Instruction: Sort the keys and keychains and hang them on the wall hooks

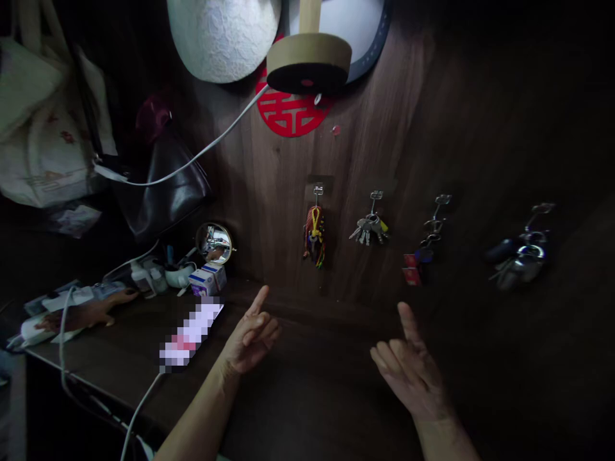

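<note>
My left hand [254, 339] is held above the dark wooden shelf, index finger stretched out and the other fingers curled, with nothing in it. Nearby on the left lies a lit phone [192, 336] with a white cable plugged in. My right hand [410, 368] points upward in a similar way, its other fingers folded and nothing held. Both hands are below a row of hooks on the wood panel and touch none of the hanging things. A bunch of coloured cords [314, 237], a key bunch [369, 229], keys with red tags [412, 269] and another key bunch [526, 262] hang there.
A lamp head [309, 61] juts out overhead, its white cable [206, 150] running left. Behind it are a red paper cut-out [293, 118] and pale caps [225, 38]. Bags [163, 186] hang at left above a round mirror [214, 243], small boxes [207, 279] and bottles [143, 279].
</note>
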Available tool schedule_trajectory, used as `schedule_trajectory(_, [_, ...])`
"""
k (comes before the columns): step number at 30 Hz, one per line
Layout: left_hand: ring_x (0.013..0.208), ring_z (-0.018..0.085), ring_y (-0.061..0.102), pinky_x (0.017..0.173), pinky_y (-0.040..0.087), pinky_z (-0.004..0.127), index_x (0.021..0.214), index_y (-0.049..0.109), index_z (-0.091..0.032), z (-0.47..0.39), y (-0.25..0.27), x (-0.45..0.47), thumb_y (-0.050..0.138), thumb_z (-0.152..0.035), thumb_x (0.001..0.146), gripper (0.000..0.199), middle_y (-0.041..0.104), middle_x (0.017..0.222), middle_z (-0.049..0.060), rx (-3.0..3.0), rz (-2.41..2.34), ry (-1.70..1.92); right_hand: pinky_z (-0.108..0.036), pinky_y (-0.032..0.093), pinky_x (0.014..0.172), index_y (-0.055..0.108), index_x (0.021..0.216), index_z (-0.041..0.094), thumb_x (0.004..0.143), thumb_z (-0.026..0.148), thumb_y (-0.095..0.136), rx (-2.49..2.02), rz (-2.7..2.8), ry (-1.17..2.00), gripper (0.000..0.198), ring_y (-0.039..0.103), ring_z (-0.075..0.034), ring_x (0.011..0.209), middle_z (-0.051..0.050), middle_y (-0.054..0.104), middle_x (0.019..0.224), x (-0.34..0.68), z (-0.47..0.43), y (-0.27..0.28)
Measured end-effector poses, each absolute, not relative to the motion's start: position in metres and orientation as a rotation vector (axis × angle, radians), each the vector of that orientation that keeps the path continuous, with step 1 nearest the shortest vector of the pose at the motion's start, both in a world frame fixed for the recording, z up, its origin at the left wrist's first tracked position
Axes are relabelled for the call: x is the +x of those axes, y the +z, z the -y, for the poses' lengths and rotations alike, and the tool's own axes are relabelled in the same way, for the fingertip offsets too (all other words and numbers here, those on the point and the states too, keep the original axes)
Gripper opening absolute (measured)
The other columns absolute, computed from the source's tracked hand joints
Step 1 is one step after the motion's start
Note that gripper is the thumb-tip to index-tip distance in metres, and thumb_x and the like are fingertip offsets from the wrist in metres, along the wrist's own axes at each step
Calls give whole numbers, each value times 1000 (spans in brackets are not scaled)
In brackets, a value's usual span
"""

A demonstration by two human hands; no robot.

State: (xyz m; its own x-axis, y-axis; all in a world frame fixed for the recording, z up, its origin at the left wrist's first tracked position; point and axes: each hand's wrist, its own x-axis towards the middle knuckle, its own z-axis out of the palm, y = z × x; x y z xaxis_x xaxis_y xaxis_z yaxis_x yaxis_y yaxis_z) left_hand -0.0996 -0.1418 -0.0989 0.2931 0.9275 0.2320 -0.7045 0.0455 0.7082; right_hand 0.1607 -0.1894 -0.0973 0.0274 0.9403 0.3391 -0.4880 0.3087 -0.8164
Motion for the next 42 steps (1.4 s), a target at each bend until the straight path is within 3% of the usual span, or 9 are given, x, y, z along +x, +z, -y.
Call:
schedule_trajectory(5, [61,8,43,60,33,21,112,57,-19,103,-55,-73,63,-37,74,43,53,71,-3,1215,-703,1409,-23,29,49,60,113,25,77,39,62,-1004,1318,1235,39,35,-8,47,7,42,50,149,181,-96])
schedule_trajectory(8, [82,14,51,73,40,26,114,51,-17,66,-30,-49,66,-38,70,51,55,98,5,1487,-901,1660,-24,34,52,63,107,19,77,41,59,-1186,1511,1157,37,45,-10,55,1,54,63,136,177,-98])
schedule_trajectory(11, [95,19,50,85,41,32,120,42,-17,35,-13,-21,73,-39,61,70,44,117,11,1765,-1110,1804,-24,38,55,64,105,18,80,43,53,-1193,1609,1131,36,49,-12,58,0,57,65,128,175,-100])
schedule_trajectory(15, [109,24,43,94,37,37,111,44,-17,13,-3,13,73,-37,63,60,44,111,10,1790,-1451,1975,-25,41,57,65,101,18,80,45,52,-1257,1604,1069,37,54,-14,62,-2,61,67,126,178,-100])
schedule_trajectory(21, [101,23,46,89,38,35,92,50,-17,9,-4,24,65,-27,69,29,45,103,9,1777,-1602,1983,-24,43,55,66,94,19,83,46,48,-1221,1669,938,34,55,-13,59,-2,61,65,129,188,-67])
schedule_trajectory(24, [87,18,52,80,41,29,87,49,-19,11,-1,11,58,-20,70,19,50,91,4,1822,-1458,1866,-23,44,59,64,99,21,84,41,48,-1246,1775,697,30,57,-13,65,-1,62,70,135,180,-29])
schedule_trajectory(27, [66,12,53,66,42,23,87,47,-21,11,4,-3,56,-19,70,20,52,72,-4,1770,-1258,1715,-23,44,58,60,109,23,86,35,45,-1267,1844,347,30,58,-13,66,1,63,71,138,152,17])
schedule_trajectory(34, [45,7,50,43,40,17,83,49,-18,10,13,-12,62,-24,67,21,49,60,-7,1586,-848,1377,-29,45,71,38,133,32,87,20,38,-1550,2064,-646,47,63,-18,83,-2,68,97,121,74,90])
schedule_trajectory(42, [35,6,45,34,42,16,73,46,-18,25,45,-16,63,-25,67,20,45,47,-9,1354,-744,1258,-27,41,68,33,137,28,87,14,35,-1681,2139,-851,52,65,-19,81,-6,69,94,117,55,95])
